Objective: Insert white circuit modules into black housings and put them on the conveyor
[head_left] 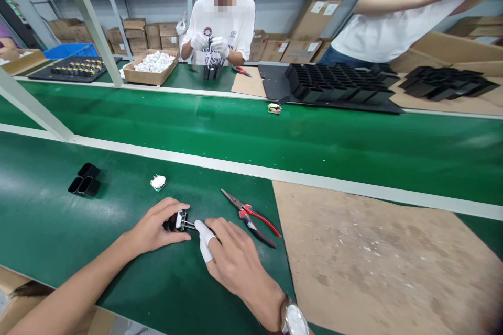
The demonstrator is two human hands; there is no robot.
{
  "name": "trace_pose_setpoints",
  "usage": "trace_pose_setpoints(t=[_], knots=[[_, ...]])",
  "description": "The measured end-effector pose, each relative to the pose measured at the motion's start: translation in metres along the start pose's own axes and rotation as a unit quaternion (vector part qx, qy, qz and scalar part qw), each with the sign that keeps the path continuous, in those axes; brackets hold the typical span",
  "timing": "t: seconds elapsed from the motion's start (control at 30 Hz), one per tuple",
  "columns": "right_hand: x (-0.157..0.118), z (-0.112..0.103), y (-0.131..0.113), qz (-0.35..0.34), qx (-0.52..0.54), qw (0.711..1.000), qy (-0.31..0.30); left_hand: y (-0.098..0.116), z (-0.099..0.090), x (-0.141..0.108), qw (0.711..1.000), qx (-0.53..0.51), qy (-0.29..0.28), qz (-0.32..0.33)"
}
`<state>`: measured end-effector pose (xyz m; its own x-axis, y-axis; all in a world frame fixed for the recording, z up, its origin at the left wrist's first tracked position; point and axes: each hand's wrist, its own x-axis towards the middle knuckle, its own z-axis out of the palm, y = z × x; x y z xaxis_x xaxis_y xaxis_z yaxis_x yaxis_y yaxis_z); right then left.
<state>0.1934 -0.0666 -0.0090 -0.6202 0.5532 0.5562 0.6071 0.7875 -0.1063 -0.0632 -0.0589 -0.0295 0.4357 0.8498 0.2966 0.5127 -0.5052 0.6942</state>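
Observation:
My left hand (159, 227) is wrapped round a black housing (170, 223), with a small circuit board (181, 220) showing at its open right end. In my right hand (231, 254), which wears white finger covers, are thin metal tweezers (189, 224); their tips touch the board. Red-and-black pliers (251, 217) lie on the green table just beyond my right hand. Beyond my left hand sits another small board with a white top (159, 182). Three black housings (87, 183) stand together at the left.
Cardboard (385, 256) covers the table at the right. A white rail (236, 166) separates it from the green conveyor belt (220, 125), which carries a small board (274, 108). Across sits a person in white gloves, beside black trays (338, 84); another person stands at the right.

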Motion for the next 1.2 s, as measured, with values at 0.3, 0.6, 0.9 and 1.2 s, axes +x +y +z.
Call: trace_pose_setpoints(t=[0.3,0.6,0.9,1.2], knots=[[-0.003,0.004,-0.001,0.01,0.014,1.0,0.006,0.001,-0.001,0.001,1.0,0.006,-0.002,0.011],[-0.004,0.006,0.001,0.0,0.024,1.0,0.011,0.001,-0.003,0.001,1.0,0.015,-0.017,0.021],[-0.003,0.006,0.003,0.013,0.036,0.999,0.018,0.001,-0.003,0.001,0.999,0.013,-0.022,0.022],[-0.005,0.017,0.02,0.101,-0.058,0.993,-0.007,0.0,-0.004,-0.001,0.999,-0.003,-0.046,-0.002]])
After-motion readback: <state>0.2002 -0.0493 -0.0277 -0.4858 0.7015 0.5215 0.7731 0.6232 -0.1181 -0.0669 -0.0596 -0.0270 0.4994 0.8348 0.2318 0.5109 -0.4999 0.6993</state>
